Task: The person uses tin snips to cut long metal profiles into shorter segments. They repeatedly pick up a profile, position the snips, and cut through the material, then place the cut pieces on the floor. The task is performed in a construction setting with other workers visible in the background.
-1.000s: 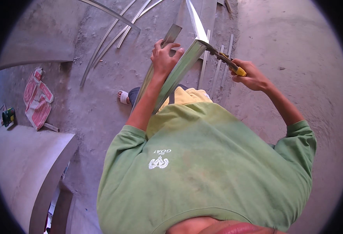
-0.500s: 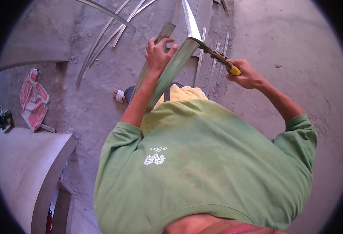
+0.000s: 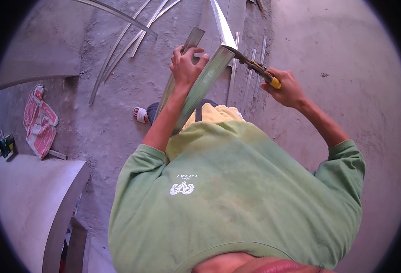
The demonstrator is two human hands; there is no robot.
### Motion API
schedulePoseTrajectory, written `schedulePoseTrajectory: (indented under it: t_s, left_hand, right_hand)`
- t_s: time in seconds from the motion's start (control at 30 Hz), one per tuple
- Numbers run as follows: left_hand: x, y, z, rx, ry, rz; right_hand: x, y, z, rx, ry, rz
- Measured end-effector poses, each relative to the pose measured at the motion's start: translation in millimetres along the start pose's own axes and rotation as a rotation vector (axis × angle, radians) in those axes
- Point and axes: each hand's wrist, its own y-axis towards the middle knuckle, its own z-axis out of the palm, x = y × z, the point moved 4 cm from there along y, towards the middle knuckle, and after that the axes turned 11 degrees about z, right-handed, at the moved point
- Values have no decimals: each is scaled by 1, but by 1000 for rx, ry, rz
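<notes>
My left hand (image 3: 187,68) is closed around a pair of long metal channels, fingers curled over the left channel (image 3: 194,37) and thumb against the right channel (image 3: 206,82). Both slant down toward my lap, partly hidden by my forearm. From the right channel's far end, a bright metal strip (image 3: 223,25) runs on away from me at an angle. Tin snips with yellow grips (image 3: 251,64) are gripped in my right hand (image 3: 284,86). Their jaws meet the metal at that corner; how far they are closed is hard to see.
Several thin metal strips (image 3: 114,57) lie crossed on the rough floor at the far left, others (image 3: 249,75) beyond my lap. A crumpled red-and-white sack (image 3: 41,125) lies left, near a dark green object (image 3: 7,145). A curved pale panel (image 3: 36,191) stands at the lower left.
The view has shifted slightly. My right elbow has drawn in a little, while the snips stay at the same corner of the metal. My left hand keeps its hold.
</notes>
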Motion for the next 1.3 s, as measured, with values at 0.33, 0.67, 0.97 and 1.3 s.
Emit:
schedulePoseTrajectory:
  t_s: [0.33,0.67,0.97,1.3]
  left_hand:
    - [20,2,-4,-96,-52,105]
    - [59,14,5,-148,-27,95]
    - [64,13,10,-171,-31,94]
    - [60,16,6,-173,5,61]
  right_hand:
    - [-10,8,1,4,8,-45]
    - [0,10,-4,-246,-182,-67]
    - [-61,-10,81,119,338,127]
    - [-56,33,100,421,-772,124]
